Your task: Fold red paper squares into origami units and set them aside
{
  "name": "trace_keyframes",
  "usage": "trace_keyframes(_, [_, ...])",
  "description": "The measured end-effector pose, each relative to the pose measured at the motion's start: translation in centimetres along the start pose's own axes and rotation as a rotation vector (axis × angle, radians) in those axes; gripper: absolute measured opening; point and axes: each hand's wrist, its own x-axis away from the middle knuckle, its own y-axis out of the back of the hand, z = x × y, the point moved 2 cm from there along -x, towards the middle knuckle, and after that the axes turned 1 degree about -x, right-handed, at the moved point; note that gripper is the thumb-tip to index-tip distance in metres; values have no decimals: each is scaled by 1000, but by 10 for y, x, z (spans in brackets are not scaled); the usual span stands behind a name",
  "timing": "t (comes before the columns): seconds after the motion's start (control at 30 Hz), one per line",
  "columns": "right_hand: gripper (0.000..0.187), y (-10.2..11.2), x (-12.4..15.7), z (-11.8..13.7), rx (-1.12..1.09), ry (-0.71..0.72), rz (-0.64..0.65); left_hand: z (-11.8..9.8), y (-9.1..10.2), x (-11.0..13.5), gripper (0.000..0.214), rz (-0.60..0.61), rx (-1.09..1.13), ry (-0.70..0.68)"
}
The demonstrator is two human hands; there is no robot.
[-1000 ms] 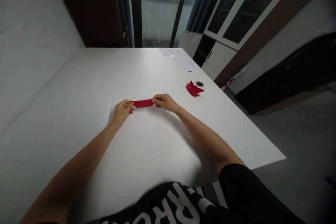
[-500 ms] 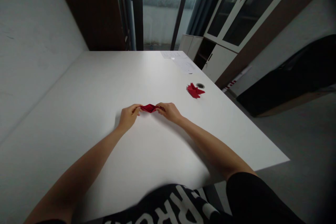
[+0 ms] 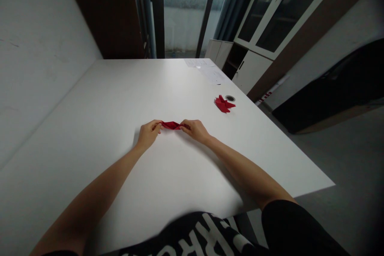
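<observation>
A small piece of folded red paper (image 3: 171, 125) is pinched between my two hands, just above the white table top (image 3: 90, 104). My left hand (image 3: 148, 134) holds its left end between fingers and thumb. My right hand (image 3: 192, 130) grips its right end, and the fingers hide part of the fold. Up and to the right, beyond my right hand, a finished-looking red origami piece (image 3: 224, 104) lies on the table, touched by neither hand.
A round cable grommet (image 3: 230, 98) sits in the table just beside the red origami piece. Sheets of paper (image 3: 207, 70) lie at the far edge. A wall runs along the table's left side, and a white cabinet (image 3: 251, 71) stands beyond its right edge.
The red paper was a long flat strip a second ago. It is now a short pinched fold, and my hands have moved closer together.
</observation>
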Motion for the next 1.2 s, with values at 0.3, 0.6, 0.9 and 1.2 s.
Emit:
trace_keyframes(0.3, [23, -9, -2, -14, -580, -220, 96, -7, 0, -1, 48, 12, 38, -48])
trace_keyframes(0.6, [30, -18, -5, -16, -987, -466, 112, -9, -7, 2, 30, 130, 185, 48])
trace_keyframes(0.9, [24, -26, -5, -15, -1210, -646, 51, -9, -11, 3, 39, 103, 387, 257])
trace_keyframes(1.2, [25, -28, -3, -10, -1229, -657, 51, -13, -12, 3, 34, 104, 424, 198])
